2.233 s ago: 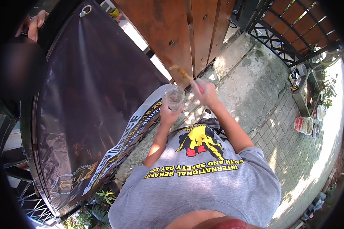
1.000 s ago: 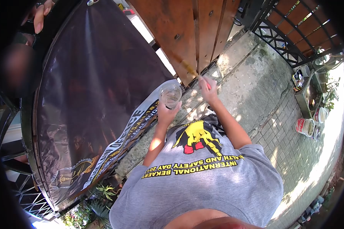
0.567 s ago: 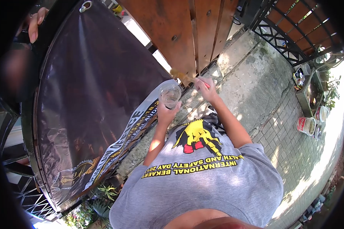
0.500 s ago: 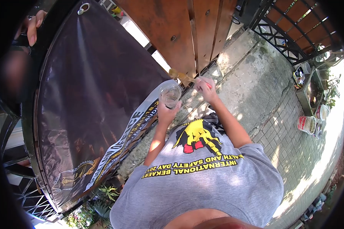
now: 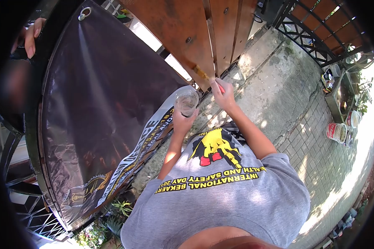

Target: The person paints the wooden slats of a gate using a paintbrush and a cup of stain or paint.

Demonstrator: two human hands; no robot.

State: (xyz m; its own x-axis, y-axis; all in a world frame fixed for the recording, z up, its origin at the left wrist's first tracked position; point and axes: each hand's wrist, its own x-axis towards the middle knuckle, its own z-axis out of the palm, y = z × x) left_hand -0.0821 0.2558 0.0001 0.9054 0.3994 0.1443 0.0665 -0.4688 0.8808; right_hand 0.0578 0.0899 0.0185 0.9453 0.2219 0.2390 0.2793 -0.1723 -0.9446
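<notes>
Coating seems underway: the right hand [image 5: 223, 94] pinches 1 brush [image 5: 202, 74], tip against the wooden gate [image 5: 183, 25]; the left hand [image 5: 182, 121] wraps the cup [image 5: 186, 101] (clear plastic) just left. The next stroke probably needs a dip.

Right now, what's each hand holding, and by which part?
Left hand holds a clear cup from below, around its base. Right hand grips a brush by its handle; the bristle end is at the wooden gate.

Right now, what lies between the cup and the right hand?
Nothing; only concrete ground shows between the cup and the right hand, in the head view.
</notes>
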